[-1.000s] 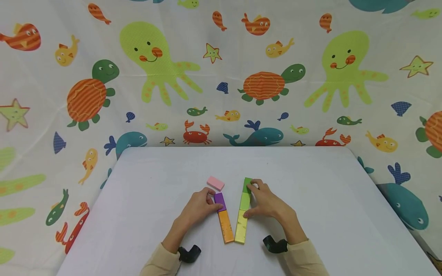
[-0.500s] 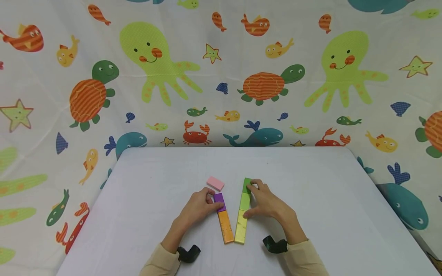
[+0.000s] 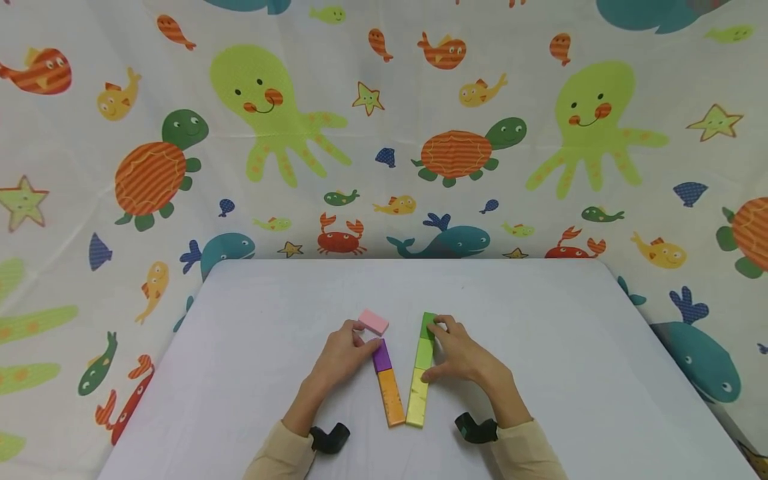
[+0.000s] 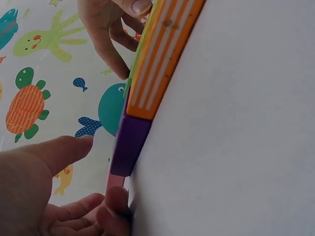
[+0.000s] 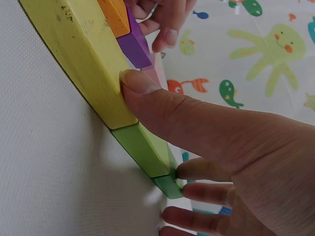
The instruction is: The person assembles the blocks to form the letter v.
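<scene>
In the head view two rows of wooden blocks form a narrow V on the white table. The left row has an orange block [image 3: 392, 399] and a purple block [image 3: 382, 356]. A pink block [image 3: 374, 322] lies at an angle just beyond the purple one. My left hand [image 3: 342, 357] is beside them, fingers at the pink block, thumb overlapping the purple end. In the left wrist view that thumb stands raised, apart from the purple block. My right hand [image 3: 468, 357] rests its thumb on the yellow block [image 5: 83, 64], its forefinger by the dark green block [image 3: 428, 325]; a light green block [image 3: 425, 353] lies between.
A white cloth covers the table [image 3: 270, 300], with its far edge behind the blocks. A curtain [image 3: 384, 133] printed with sea animals hangs beyond it. Black wrist-worn devices [image 3: 330, 439] sit at both cuffs.
My left hand has shifted slightly away from the purple block's side toward the pink block. The right hand and the blocks have stayed in place; the head view has tilted slightly.
</scene>
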A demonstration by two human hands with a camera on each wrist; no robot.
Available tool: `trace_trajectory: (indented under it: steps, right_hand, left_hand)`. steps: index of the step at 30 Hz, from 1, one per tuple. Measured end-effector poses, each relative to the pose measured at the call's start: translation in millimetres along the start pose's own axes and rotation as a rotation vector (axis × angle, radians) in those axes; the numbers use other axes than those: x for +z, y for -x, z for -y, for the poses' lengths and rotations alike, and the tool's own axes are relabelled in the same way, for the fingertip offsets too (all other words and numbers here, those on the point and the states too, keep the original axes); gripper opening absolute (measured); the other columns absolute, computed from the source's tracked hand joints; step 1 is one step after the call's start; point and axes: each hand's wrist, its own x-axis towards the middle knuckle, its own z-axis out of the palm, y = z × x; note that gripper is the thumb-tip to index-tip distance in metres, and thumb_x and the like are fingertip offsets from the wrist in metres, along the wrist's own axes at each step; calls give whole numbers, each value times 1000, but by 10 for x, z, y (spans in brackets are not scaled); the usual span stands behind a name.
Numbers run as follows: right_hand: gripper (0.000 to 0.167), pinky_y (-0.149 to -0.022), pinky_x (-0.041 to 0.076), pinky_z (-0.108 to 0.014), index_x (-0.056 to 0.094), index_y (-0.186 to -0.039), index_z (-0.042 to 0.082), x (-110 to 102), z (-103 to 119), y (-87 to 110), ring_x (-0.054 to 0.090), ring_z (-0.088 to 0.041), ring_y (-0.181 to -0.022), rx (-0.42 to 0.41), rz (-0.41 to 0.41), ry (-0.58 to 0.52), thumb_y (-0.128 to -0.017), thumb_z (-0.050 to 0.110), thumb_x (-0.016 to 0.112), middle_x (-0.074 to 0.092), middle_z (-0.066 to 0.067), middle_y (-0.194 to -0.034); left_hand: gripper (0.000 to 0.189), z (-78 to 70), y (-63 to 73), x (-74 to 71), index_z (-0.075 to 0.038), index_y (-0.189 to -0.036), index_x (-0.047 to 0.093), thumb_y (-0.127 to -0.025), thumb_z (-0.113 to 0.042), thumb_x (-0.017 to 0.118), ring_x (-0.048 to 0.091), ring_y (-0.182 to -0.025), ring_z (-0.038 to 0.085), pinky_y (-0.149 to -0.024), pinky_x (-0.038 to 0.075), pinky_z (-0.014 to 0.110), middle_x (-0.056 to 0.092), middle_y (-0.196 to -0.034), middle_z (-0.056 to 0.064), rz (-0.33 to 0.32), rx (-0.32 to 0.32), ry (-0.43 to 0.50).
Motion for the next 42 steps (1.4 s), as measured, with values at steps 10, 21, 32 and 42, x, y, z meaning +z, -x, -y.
trace_trajectory:
  steps: [10,21,32,42]
  right_hand:
    - [101,-107,47,-53,46,-149,9,5,6,6,38,-31,-139,-1,-5,5,-66,41,93,34,-11,-156]
    - [101,-107,47,-53,46,-149,8,3,8,2,39,-31,-139,3,-7,8,-66,41,93,33,-12,-156]
    - [101,-108,46,-53,46,-149,9,11,-2,-7,38,-31,-140,0,-6,6,-66,41,93,33,-11,-156]
    - [100,-107,47,-53,47,-148,9,14,3,-6,38,-31,-140,3,-12,-1,-65,40,93,34,-11,-156]
  left_hand:
    - [57,-23,-144,5,-2,-131,52,-92,-41,67,53,-69,16,-59,42,26,64,-84,6,-90,-34,6]
    - [63,-60,-248,60,-2,-135,48,-89,-40,69,54,-70,18,-59,44,26,61,-83,8,-155,-73,21]
    - [59,-85,-281,105,-1,-129,52,-88,-40,71,54,-69,18,-56,43,25,60,-83,9,-181,-95,-18]
    - [50,-94,-290,66,-2,-121,57,-89,-37,72,54,-69,18,-57,42,25,62,-84,8,-169,-75,-57]
